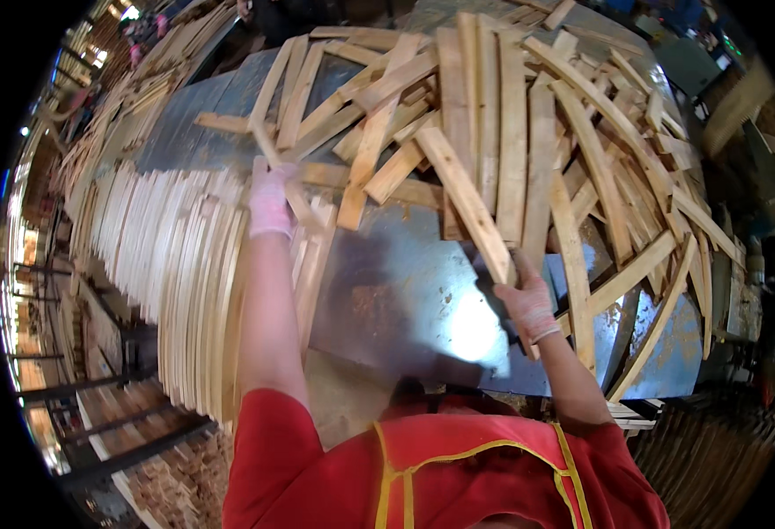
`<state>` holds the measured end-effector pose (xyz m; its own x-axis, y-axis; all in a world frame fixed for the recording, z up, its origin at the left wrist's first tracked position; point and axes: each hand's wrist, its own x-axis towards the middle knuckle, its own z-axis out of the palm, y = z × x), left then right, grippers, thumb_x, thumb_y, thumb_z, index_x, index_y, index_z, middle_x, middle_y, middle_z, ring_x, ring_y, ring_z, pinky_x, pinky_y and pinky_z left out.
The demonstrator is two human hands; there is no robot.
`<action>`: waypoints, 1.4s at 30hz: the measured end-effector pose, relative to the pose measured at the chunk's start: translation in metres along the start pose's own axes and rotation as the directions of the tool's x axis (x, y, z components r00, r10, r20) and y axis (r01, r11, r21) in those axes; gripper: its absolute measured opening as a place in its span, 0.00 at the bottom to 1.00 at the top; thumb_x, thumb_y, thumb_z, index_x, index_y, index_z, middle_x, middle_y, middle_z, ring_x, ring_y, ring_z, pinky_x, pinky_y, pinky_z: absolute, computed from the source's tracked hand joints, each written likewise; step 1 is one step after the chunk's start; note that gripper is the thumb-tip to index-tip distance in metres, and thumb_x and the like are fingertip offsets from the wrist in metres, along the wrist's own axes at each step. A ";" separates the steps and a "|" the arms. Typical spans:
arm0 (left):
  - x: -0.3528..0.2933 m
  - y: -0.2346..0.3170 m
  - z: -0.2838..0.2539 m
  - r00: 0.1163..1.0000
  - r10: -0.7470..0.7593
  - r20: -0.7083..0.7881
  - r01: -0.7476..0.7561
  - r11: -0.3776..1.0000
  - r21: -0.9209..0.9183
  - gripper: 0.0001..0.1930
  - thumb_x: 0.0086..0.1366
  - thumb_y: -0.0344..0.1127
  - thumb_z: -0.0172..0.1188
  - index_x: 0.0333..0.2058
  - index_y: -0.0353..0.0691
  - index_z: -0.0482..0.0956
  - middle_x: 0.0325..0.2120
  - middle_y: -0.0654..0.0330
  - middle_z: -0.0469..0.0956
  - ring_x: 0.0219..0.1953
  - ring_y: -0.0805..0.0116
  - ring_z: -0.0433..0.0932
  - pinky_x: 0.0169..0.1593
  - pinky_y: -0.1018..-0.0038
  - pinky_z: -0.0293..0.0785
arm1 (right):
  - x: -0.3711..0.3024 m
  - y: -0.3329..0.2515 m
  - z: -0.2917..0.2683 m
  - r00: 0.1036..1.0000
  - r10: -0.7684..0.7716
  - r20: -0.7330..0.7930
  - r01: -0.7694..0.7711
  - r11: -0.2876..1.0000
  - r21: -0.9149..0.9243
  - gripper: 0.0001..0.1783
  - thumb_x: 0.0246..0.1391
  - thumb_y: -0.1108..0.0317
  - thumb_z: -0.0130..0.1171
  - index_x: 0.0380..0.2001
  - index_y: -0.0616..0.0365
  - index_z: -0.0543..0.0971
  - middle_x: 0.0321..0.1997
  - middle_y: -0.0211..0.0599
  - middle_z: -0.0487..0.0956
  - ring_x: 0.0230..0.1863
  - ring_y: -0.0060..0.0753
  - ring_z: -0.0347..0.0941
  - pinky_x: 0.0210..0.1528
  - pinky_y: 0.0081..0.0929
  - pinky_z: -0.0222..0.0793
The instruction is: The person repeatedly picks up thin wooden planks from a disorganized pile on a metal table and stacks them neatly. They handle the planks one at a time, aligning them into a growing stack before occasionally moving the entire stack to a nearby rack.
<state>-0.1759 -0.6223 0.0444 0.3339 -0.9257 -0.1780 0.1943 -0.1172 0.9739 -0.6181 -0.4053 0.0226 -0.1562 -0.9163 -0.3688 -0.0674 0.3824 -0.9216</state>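
Observation:
My left hand (271,201), in a pale pink glove, is closed around a short wooden slat (266,145) at the edge of a tight row of slats (198,291). That slat is slightly blurred and sticks out on both sides of the fingers. Nearer to me on the right, my right hand (528,306), also gloved, grips the lower end of another wooden slat (465,196). This one slants up and to the left, its far end over the loose pile of slats (511,132). A dark object (490,286) lies partly hidden beneath it.
The metal tabletop (370,273) shows between the row and the pile, with a bright reflection. Curved slats (660,326) reach the table's right edge. More lumber (114,132) lies at far left, and wood pieces (180,458) are stacked low at left.

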 end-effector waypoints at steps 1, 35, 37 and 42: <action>-0.030 0.002 -0.001 0.997 0.011 0.077 -0.005 0.996 -0.089 0.29 0.60 0.29 0.63 0.61 0.44 0.68 0.39 0.54 0.77 0.34 0.57 0.79 0.35 0.55 0.81 | 0.006 0.016 -0.010 1.000 -0.003 0.007 0.003 1.000 -0.003 0.46 0.52 0.82 0.64 0.75 0.65 0.62 0.66 0.45 0.77 0.62 0.35 0.75 0.65 0.27 0.70; -0.319 -0.118 -0.138 0.924 0.040 0.380 -0.368 -0.169 0.914 0.34 0.70 0.36 0.49 0.74 0.41 0.58 0.73 0.51 0.59 0.76 0.49 0.56 0.78 0.47 0.48 | 0.146 -0.039 0.322 0.993 0.079 -0.082 -0.103 0.930 -0.354 0.35 0.57 0.52 0.65 0.62 0.64 0.77 0.57 0.57 0.83 0.55 0.52 0.80 0.61 0.36 0.74; -0.318 -0.128 -0.140 0.925 0.081 0.371 -0.352 -0.183 0.918 0.34 0.70 0.35 0.48 0.74 0.45 0.59 0.74 0.52 0.59 0.76 0.50 0.57 0.79 0.48 0.46 | 0.165 -0.052 0.332 0.985 0.082 -0.150 -0.154 0.808 -0.569 0.32 0.55 0.52 0.69 0.58 0.62 0.80 0.54 0.55 0.84 0.53 0.53 0.81 0.60 0.36 0.74; -0.321 -0.122 -0.143 0.919 0.124 0.373 -0.374 -0.022 0.927 0.36 0.69 0.33 0.50 0.76 0.46 0.57 0.74 0.51 0.59 0.76 0.49 0.58 0.79 0.49 0.47 | 0.176 -0.015 0.302 0.985 -0.110 0.132 0.091 0.986 0.137 0.23 0.60 0.64 0.68 0.55 0.64 0.82 0.48 0.41 0.86 0.47 0.36 0.81 0.52 0.34 0.76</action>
<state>-0.1753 -0.2592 -0.0369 -0.0134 -0.9999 0.0099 -0.9843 0.0150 0.1761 -0.3475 -0.6085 -0.0647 -0.0159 -0.9603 -0.2784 0.0540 0.2772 -0.9593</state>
